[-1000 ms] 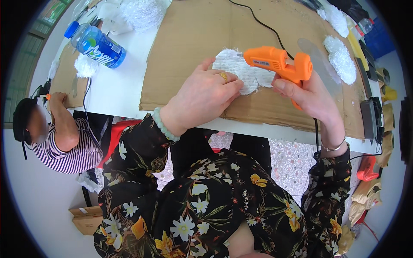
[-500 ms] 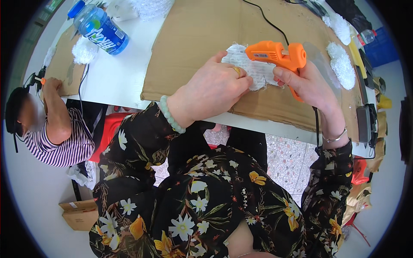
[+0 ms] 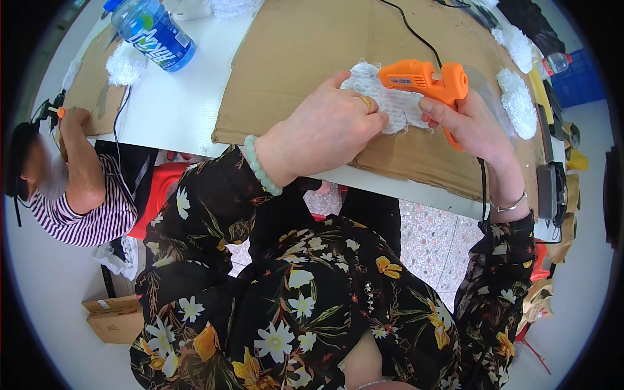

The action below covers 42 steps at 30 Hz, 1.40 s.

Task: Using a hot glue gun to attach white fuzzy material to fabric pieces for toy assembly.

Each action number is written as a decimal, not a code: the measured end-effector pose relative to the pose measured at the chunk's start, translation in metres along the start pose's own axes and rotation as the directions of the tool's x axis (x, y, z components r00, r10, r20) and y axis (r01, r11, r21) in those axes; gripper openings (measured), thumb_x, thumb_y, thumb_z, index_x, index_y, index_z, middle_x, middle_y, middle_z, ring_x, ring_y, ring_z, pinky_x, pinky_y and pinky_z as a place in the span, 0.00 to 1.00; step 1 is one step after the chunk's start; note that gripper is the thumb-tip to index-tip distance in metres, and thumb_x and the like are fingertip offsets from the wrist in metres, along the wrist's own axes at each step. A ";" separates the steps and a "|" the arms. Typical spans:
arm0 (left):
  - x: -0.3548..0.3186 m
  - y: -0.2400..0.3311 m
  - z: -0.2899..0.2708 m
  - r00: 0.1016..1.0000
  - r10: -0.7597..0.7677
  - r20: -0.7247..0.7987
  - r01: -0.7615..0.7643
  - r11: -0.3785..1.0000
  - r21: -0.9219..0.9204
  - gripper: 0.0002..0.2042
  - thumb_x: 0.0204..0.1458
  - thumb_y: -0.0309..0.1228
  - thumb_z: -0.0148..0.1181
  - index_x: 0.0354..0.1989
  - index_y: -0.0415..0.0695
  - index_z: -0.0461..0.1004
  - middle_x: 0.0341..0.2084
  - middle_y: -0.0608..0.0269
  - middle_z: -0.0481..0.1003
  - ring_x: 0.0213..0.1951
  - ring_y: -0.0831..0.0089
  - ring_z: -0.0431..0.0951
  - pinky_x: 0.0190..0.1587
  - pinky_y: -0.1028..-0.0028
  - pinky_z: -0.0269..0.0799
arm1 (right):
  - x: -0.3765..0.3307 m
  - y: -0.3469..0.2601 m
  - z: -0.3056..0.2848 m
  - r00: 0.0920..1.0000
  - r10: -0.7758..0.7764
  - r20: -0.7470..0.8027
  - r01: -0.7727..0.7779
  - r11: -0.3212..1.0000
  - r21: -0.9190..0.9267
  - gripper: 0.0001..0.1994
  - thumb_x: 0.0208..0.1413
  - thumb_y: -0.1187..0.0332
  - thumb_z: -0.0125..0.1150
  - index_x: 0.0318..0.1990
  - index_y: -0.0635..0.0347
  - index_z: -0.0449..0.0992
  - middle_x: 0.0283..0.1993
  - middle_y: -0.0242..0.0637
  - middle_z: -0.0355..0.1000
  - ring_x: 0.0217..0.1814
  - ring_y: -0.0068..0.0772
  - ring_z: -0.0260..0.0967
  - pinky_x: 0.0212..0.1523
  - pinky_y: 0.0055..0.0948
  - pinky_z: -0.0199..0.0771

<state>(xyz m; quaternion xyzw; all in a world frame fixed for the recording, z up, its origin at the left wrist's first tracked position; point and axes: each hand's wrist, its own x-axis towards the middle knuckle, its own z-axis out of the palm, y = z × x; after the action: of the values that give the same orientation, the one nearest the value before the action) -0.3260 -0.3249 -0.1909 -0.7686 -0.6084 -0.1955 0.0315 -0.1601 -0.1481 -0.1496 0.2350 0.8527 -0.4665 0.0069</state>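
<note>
An orange glue gun (image 3: 422,79) is gripped in my right hand (image 3: 478,127), its nozzle pointing left over a white, ribbed, fibrous pad (image 3: 396,104). The gun's black cord trails down beside my right wrist. My left hand (image 3: 331,133) is closed at the pad's left edge, its fingers bent and the fingertips partly hidden. The pad lies at the cardboard sheet (image 3: 279,78), with frayed threads along its edges. The glue gun's body covers part of the pad's upper right.
A blue bottle (image 3: 156,36) stands at the table's left, near a white fluffy bundle (image 3: 125,64). More white bundles (image 3: 518,104) lie on the right, beside a dark box (image 3: 547,192). A person in a striped shirt (image 3: 91,195) sits on the left with another cardboard piece.
The whole view has shifted slightly. Both hands keep their holds, and the glue gun's nozzle stays above the white pad with little visible change.
</note>
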 end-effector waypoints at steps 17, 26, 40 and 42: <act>-0.007 -0.002 0.015 0.993 0.039 -0.109 -0.041 0.999 -0.022 0.03 0.44 0.24 0.53 0.26 0.42 0.73 0.17 0.62 0.70 0.26 0.64 0.75 0.52 0.58 0.65 | -0.005 0.003 0.003 1.000 -0.024 0.019 0.025 0.999 -0.034 0.13 0.59 0.61 0.55 0.41 0.63 0.71 0.29 0.29 0.69 0.30 0.19 0.66 0.32 0.21 0.66; -0.015 -0.002 0.010 0.992 0.037 -0.117 -0.037 0.999 0.009 0.03 0.44 0.24 0.52 0.26 0.42 0.72 0.16 0.62 0.70 0.26 0.64 0.75 0.50 0.60 0.66 | -0.005 0.000 0.000 0.997 0.071 0.043 -0.065 0.989 -0.133 0.13 0.59 0.63 0.56 0.44 0.64 0.69 0.29 0.30 0.68 0.29 0.20 0.64 0.33 0.21 0.67; -0.016 -0.005 0.020 0.993 0.052 -0.102 -0.054 0.998 -0.012 0.03 0.43 0.24 0.52 0.26 0.42 0.73 0.15 0.62 0.70 0.25 0.64 0.75 0.51 0.59 0.66 | -0.015 0.000 -0.004 0.988 0.144 0.058 -0.135 0.983 -0.126 0.14 0.59 0.61 0.56 0.45 0.62 0.69 0.29 0.28 0.65 0.29 0.18 0.62 0.31 0.20 0.65; -0.014 -0.004 0.018 0.993 0.055 -0.100 -0.056 0.998 -0.007 0.03 0.43 0.24 0.53 0.26 0.42 0.73 0.15 0.62 0.70 0.26 0.64 0.75 0.51 0.59 0.66 | -0.019 -0.003 -0.004 0.990 0.131 0.042 -0.126 0.985 -0.122 0.14 0.58 0.61 0.56 0.45 0.62 0.69 0.29 0.28 0.66 0.29 0.18 0.62 0.31 0.20 0.65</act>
<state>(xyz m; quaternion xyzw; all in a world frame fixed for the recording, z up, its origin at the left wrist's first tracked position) -0.3275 -0.3321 -0.2134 -0.7745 -0.5835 -0.2358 0.0635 -0.1442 -0.1538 -0.1406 0.2771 0.8616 -0.4192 0.0721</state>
